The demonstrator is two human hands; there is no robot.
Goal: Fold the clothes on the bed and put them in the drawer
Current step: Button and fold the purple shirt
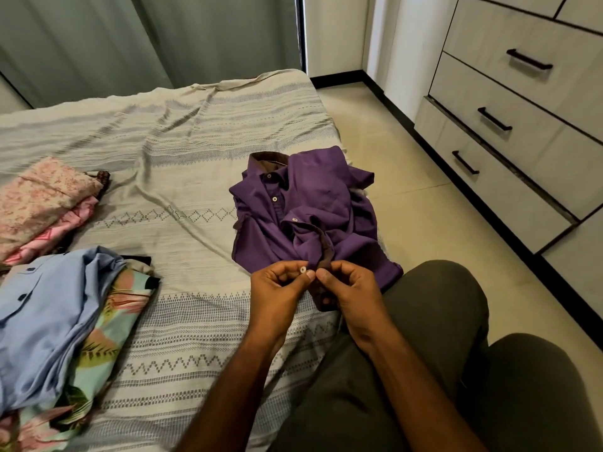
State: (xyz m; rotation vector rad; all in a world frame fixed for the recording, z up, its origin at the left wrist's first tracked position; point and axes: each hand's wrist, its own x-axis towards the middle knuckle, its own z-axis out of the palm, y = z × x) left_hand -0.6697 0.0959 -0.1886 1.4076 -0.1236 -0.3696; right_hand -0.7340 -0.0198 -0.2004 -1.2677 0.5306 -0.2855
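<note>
From the head camera, the crumpled purple button-up cotton shirt [303, 210] lies near the right edge of the bed with the pale grey-patterned woven cover [182, 151], at about one o'clock from the hands, its dark-lined collar pointing away toward twelve. The left hand [277, 288] pinches the lower front placket at a small white button [302, 270]; the right hand [350, 288] pinches the opposite, brown-lined edge of the placket just beside it. Both hands are clenched on the fabric, thumbs and forefingers nearly touching, which looks like buttoning before folding.

At nine o'clock sits a loose pile: a light blue shirt [49, 321] over a tropical-print mint and pink garment [107, 337]. At ten o'clock lies a pink floral folded cloth [39, 197]. None of these looks finished. At two to three o'clock stands the pale wood-grain drawer unit with black bar handles [509, 125]; its bottom drawer seems slightly out, though I cannot be sure.

The shirt should be light, soft and limp, with no stiffness except at the collar and placket. It will sag and slide when lifted, so the shoulders or collar seam are the better places to hold, with the body smoothed flat on the bed first.
</note>
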